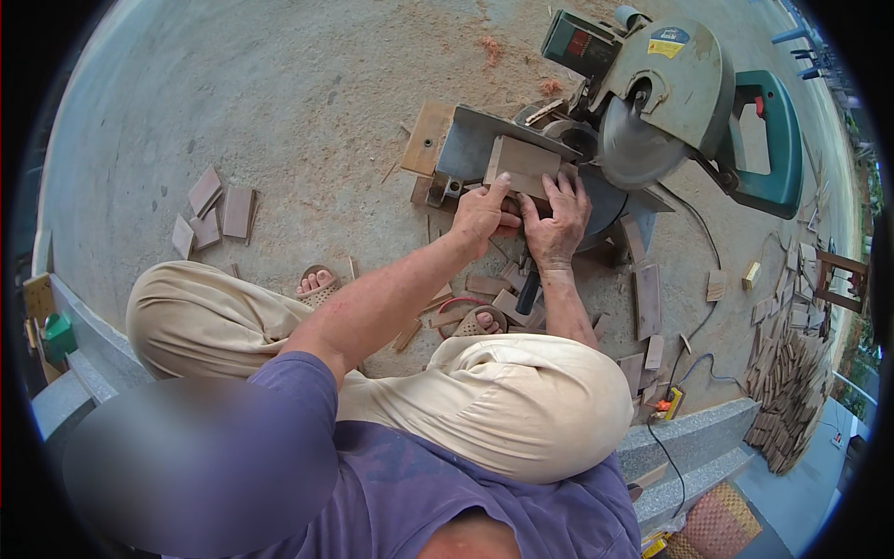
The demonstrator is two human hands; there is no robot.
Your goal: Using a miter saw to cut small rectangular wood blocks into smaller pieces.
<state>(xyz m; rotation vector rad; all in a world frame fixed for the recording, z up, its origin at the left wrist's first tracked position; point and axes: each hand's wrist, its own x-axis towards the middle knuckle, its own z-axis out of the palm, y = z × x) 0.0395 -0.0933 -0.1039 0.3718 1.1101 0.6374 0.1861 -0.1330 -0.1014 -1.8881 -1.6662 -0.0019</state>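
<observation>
Brown-grey wood: a flat-faced block (523,166) sat on the mitre saw's table (605,199), in front of the sheet-metal fence (466,142). Left hand (488,214) was closed on its near edge, thumb on top, fingers curled below. Right hand (557,222) was half open, fingers spread over the right end, thumb at the near side. From where I stood, couldn't tell one piece from a stack.

My take: doing it well meant block flat, edge square to fence, even pressure, right fingers well away from the blade (641,144) (too near for my liking; couldn't tell if it was spinning).

Materials: smooth steel disc, scuffed grey-green guard (678,73), moulded teal handle (787,144). Rough, dusty concrete floor (307,121); rectangular offcuts (647,301) scattered on it, thin slats heaped far right (787,401).
</observation>
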